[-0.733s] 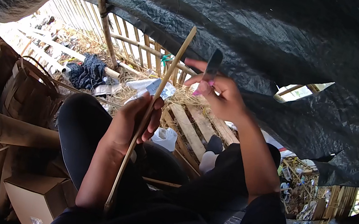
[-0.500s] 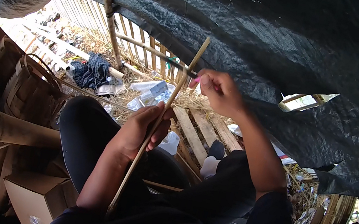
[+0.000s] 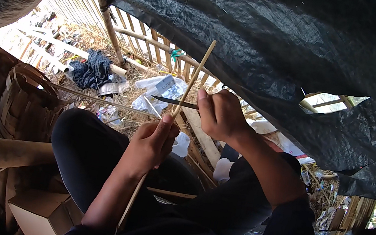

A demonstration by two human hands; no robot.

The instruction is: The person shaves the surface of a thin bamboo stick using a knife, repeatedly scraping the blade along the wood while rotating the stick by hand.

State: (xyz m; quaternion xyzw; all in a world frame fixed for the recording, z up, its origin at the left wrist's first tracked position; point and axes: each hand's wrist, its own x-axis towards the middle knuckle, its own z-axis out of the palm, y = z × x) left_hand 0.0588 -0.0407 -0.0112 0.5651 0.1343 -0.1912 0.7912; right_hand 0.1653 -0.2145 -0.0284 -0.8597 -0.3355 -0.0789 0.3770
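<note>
Head view looks down on a seated person in dark trousers under a black plastic tarp. Left hand is closed around a long thin bamboo strip, which runs from beside the left forearm up past the thumb and rises tilted toward the tarp. Right hand is clenched on the handle of a knife, whose dark blade points left and lies across the strip just above the left thumb, touching it. Woven baskets stand at the person's left, a cardboard box near the left knee. Beyond the knees lie dry straw, a bamboo fence and a dark cloth bundle.
</note>
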